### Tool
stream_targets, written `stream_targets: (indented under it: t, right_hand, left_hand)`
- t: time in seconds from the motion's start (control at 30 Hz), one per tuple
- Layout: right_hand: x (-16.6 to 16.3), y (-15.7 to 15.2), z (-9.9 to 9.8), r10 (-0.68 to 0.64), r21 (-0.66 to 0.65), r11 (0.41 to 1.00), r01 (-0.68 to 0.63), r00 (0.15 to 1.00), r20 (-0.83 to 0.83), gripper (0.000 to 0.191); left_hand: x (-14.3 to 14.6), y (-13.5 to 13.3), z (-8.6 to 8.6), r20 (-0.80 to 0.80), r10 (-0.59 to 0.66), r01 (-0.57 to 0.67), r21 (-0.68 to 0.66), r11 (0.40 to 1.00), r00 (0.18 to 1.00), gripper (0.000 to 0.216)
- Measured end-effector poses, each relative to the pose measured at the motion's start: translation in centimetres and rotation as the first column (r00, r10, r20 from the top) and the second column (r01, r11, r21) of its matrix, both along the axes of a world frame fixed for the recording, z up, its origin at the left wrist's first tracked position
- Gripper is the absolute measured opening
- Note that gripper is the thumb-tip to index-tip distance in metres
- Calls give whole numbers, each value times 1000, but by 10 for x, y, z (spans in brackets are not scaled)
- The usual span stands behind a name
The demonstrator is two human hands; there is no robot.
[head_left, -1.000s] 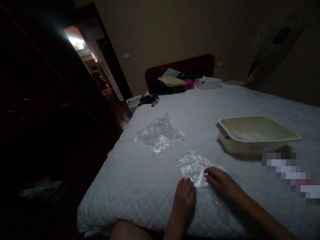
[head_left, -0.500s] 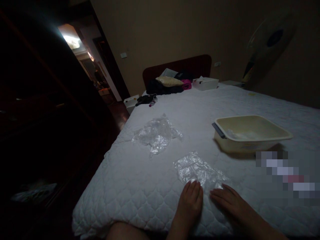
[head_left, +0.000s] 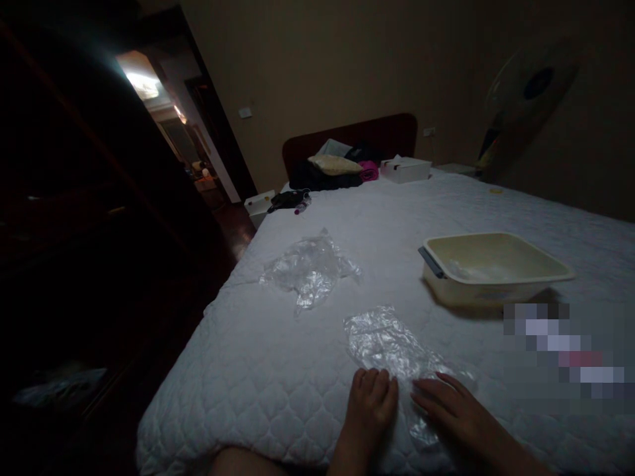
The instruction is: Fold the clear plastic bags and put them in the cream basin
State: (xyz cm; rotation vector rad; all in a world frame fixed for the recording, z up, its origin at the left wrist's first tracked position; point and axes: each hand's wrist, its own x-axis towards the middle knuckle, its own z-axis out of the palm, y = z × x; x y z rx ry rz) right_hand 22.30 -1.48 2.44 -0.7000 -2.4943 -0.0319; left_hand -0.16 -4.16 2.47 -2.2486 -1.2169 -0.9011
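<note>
A crinkled clear plastic bag (head_left: 384, 337) lies on the white quilted bed, its near part reaching down between my hands. My left hand (head_left: 370, 404) is at the bag's near left edge, fingers bent and together, with the fingertips hidden. My right hand (head_left: 451, 406) rests over the bag's near right part, fingers stretched out and the thumb side toward my left hand. Some of the film shows below the right hand's fingers. Farther off to the left, a second clear plastic bag (head_left: 312, 271) lies crumpled, apart from both hands.
A cream plastic basin (head_left: 501, 291) with a grey handle stands right of the bags, something whitish inside. A blurred-out patch covers the bed in front of it. Clothes, a pillow (head_left: 335, 164) and a white box (head_left: 407, 169) lie by the headboard. A fan (head_left: 538, 82) stands at the right.
My left fingers have gone from fairly straight to bent. More of the near bag now shows between and below my hands. The other bag and the basin stay in place.
</note>
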Motion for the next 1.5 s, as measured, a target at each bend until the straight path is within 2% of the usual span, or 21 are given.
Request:
stream_targets:
  t: [0.1, 0.2, 0.37, 0.47, 0.63, 0.73, 0.87, 0.93, 1.03, 1.13, 1.27, 1.4, 1.5]
  right_hand:
    - [-2, -3, -3, -4, 18, 1000, 4, 1000, -9, 43]
    - [-2, -5, -4, -10, 15, 1000, 10, 1000, 4, 44]
    - [0, -8, 9, 68, -19, 998, -67, 995, 70, 43]
    - [-1, -7, 15, 48, -35, 998, -45, 997, 68, 38]
    - [-16, -1, 17, -134, -117, 985, 126, 989, -66, 26]
    - [-29, 3, 18, -303, -211, 938, 273, 945, -126, 24]
    - [-42, 9, 24, -446, -285, 866, 411, 892, -70, 19]
    - [-45, 14, 26, -435, -240, 877, 416, 900, -30, 18]
    - [-49, 20, 26, -353, -152, 923, 352, 935, 20, 20]
    - [-53, 23, 26, -319, -121, 939, 322, 947, 44, 21]
    - [-52, 21, 27, -291, -158, 946, 282, 956, -39, 22]
    - [-36, 19, 29, -321, -224, 933, 282, 933, -163, 21]
    - [-15, 21, 30, -315, -218, 936, 277, 935, -165, 23]
  left_hand:
    - [-4, -3, 6, -47, -18, 14, -82, 997, 999, 26]
    - [-6, -7, 6, -45, -53, 50, -74, 996, 998, 30]
    - [-3, -12, -3, -12, -112, 112, -54, 992, 994, 28]
    - [-1, -12, -6, -18, -142, 141, -75, 987, 990, 26]
    - [0, -11, -8, -32, -136, 133, -64, 989, 990, 23]
    - [-1, -10, -10, -71, -130, 123, -92, 988, 989, 20]
    - [-1, -8, -13, -110, -127, 114, -118, 987, 986, 17]
    - [-1, -7, -15, -105, -132, 119, -119, 986, 986, 16]
    - [-1, -7, -14, -92, -134, 123, -115, 986, 987, 16]
    - [-1, -7, -12, -105, -122, 107, -143, 984, 987, 18]
    - [0, -7, -9, -68, -102, 91, -160, 983, 992, 20]
    - [-1, -6, -10, 23, -32, 33, -56, 998, 999, 18]
    - [-5, -4, -9, 61, 30, -31, 9, 999, 998, 16]
